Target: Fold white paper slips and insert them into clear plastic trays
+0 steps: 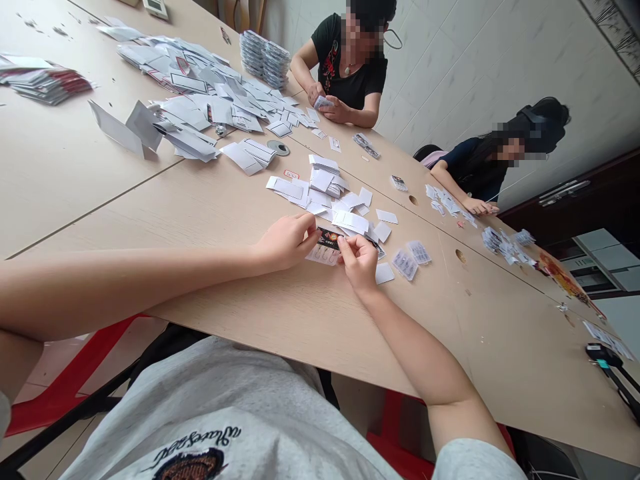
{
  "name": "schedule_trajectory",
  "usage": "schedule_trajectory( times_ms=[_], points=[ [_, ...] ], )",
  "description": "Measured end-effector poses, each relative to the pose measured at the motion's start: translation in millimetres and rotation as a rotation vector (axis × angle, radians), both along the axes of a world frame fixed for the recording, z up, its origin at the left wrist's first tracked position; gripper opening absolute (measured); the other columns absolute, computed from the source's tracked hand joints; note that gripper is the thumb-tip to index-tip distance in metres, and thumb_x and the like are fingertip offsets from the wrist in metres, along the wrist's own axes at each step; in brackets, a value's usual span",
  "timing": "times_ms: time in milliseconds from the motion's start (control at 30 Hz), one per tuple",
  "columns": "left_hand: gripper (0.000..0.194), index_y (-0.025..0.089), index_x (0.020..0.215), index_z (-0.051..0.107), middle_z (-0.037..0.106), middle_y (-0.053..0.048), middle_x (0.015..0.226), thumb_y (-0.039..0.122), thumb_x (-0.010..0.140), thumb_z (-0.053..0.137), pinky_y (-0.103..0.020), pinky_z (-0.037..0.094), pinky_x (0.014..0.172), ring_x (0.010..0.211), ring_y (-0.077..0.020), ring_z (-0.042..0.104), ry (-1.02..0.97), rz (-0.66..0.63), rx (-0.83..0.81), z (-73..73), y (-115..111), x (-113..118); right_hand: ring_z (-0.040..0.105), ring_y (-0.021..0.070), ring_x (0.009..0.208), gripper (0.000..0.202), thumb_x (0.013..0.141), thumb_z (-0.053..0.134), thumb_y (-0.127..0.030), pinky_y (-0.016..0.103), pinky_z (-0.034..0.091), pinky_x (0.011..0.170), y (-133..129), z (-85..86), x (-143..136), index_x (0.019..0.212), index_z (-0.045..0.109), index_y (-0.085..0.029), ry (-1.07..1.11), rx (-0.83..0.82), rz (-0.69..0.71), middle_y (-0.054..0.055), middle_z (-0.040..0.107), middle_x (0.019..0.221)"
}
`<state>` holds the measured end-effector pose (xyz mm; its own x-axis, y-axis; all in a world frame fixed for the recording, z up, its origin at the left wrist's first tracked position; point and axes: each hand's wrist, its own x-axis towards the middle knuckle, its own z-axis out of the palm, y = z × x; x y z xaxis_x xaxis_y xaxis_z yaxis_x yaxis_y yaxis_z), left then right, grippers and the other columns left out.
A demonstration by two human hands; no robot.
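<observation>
A small packet of fish hooks (325, 248) with a black printed top is held just above the table's near side. Its pale lower part shows several curved hook shapes. My left hand (290, 241) pinches the packet's left edge between thumb and finger. At the opposite edge, my right hand (359, 261) grips it with thumb and bent fingers. Right beyond both hands lies a loose heap of white paper slips (325, 193). Clear packs with small dark contents (406, 264) rest to the right of my right hand.
A big pile of folded white papers (200, 100) covers the far left of the table (225, 300). Stacked packs (264, 59) stand behind it. Two co-workers sit across, one holding a packet (323, 102). More packs (505, 243) and a black-handled tool (613, 373) lie right.
</observation>
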<state>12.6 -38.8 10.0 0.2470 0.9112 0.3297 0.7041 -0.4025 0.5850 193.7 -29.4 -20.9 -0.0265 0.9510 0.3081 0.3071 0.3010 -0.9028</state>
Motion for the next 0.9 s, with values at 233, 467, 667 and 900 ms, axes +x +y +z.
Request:
schedule_trajectory(
  times_ms=[233, 467, 667, 900],
  points=[
    [0.019, 0.019, 0.068, 0.042, 0.053, -0.003, 0.068, 0.027, 0.085, 0.042, -0.026, 0.031, 0.054, 0.057, -0.0139, 0.045, 0.01, -0.005, 0.019, 0.9, -1.2, 1.0, 0.05, 0.0109, 0.046, 0.032, 0.077, 0.057, -0.047, 0.023, 0.04, 0.044, 0.3, -1.2, 0.5, 0.064, 0.049, -0.019, -0.028, 0.012, -0.015, -0.002, 0.054, 0.053],
    [0.019, 0.019, 0.068, 0.042, 0.054, -0.003, 0.068, 0.028, 0.085, 0.042, -0.027, 0.029, 0.055, 0.058, -0.0146, 0.046, 0.01, -0.002, 0.008, 1.4, -1.5, 1.5, 0.051, 0.0116, 0.046, 0.031, 0.077, 0.058, -0.045, 0.023, 0.041, 0.044, 0.2, -2.2, 0.2, 0.064, 0.049, -0.019, 0.003, 0.003, -0.005, -0.001, 0.056, 0.053],
    [0.018, 0.019, 0.067, 0.041, 0.051, -0.002, 0.066, 0.025, 0.084, 0.041, -0.026, 0.029, 0.054, 0.057, -0.0134, 0.044, 0.021, -0.004, 0.024, 2.6, -2.2, 2.1, 0.051, 0.0116, 0.045, 0.029, 0.077, 0.059, -0.042, 0.023, 0.041, 0.043, 0.6, -1.6, -0.3, 0.063, 0.049, -0.018, 0.027, 0.011, 0.0, -0.002, 0.055, 0.052],
    [0.019, 0.018, 0.067, 0.039, 0.051, -0.001, 0.065, 0.023, 0.085, 0.041, -0.025, 0.028, 0.053, 0.055, -0.0126, 0.043, 0.043, 0.006, 0.039, 3.6, -3.4, 3.1, 0.049, 0.0109, 0.046, 0.03, 0.077, 0.058, -0.043, 0.023, 0.04, 0.043, 0.9, -2.5, -0.2, 0.063, 0.048, -0.019, 0.008, 0.01, -0.018, -0.003, 0.052, 0.052]
  ],
)
